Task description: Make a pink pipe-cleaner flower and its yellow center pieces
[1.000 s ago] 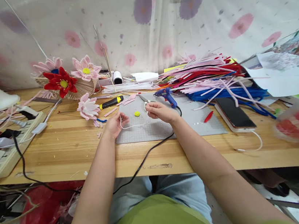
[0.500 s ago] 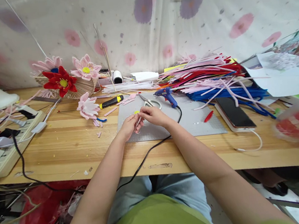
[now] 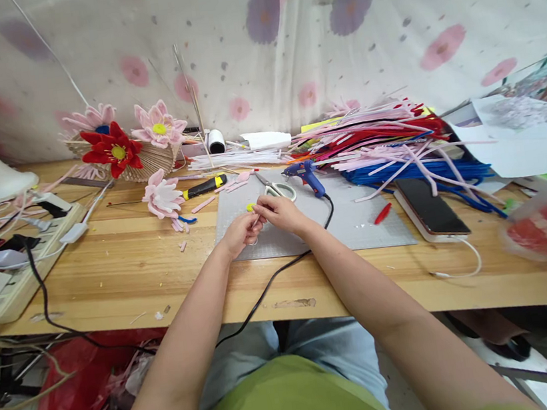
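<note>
Over the grey cutting mat [image 3: 357,227], my two hands meet at the fingertips. My left hand [image 3: 241,235] is closed in a pinch on a thin pale strip, mostly hidden by the fingers. My right hand [image 3: 281,213] also pinches at the same spot, but the fingers cover what it grips. A small yellow piece [image 3: 250,207] shows just above the fingertips; I cannot tell which hand holds it. Scissors [image 3: 282,191] lie open-handled right behind my right hand. A blue glue gun [image 3: 306,176] rests beyond them.
Pink flower [image 3: 161,194], yellow-black utility knife [image 3: 204,186] and a red flower [image 3: 116,150] are at the left. Bundles of pipe cleaners [image 3: 395,135] lie at the back right, near a phone [image 3: 430,208]. A black cord [image 3: 273,277] crosses the front edge. Power strip [image 3: 25,271] sits far left.
The left fingers have curled in more, and the pale strip between the hands shows less. The yellow piece is slightly more exposed. The rest of the table looks the same.
</note>
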The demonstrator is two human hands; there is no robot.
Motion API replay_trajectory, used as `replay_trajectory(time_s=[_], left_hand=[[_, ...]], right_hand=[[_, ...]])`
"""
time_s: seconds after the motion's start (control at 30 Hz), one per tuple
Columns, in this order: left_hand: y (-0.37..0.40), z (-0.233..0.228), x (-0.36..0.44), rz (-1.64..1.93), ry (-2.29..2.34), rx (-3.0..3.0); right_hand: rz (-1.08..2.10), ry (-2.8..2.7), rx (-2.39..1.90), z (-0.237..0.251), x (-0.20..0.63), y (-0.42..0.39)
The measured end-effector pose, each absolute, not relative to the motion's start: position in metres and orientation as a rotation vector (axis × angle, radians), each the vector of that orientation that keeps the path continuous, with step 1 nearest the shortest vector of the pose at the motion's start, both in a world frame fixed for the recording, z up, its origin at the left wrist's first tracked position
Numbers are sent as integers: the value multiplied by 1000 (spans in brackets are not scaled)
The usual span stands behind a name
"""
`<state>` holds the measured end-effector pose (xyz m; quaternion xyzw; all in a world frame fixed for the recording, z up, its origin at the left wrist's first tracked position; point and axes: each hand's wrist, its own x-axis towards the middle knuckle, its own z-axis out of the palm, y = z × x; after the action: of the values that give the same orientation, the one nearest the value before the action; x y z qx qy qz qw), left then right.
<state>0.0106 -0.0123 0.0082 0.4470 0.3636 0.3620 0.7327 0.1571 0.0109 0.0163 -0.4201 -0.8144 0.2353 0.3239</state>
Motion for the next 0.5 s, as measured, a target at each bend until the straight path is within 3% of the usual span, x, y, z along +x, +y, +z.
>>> replay_trajectory(time_s=[0.33,0.5], left_hand=[[-8,16,3,1173,583,693],[-4,21,-12,1410,504,507]], right_hand=[[1172,-1706,-955,3,151,20],[1099,-2043,-834,2,142,9]])
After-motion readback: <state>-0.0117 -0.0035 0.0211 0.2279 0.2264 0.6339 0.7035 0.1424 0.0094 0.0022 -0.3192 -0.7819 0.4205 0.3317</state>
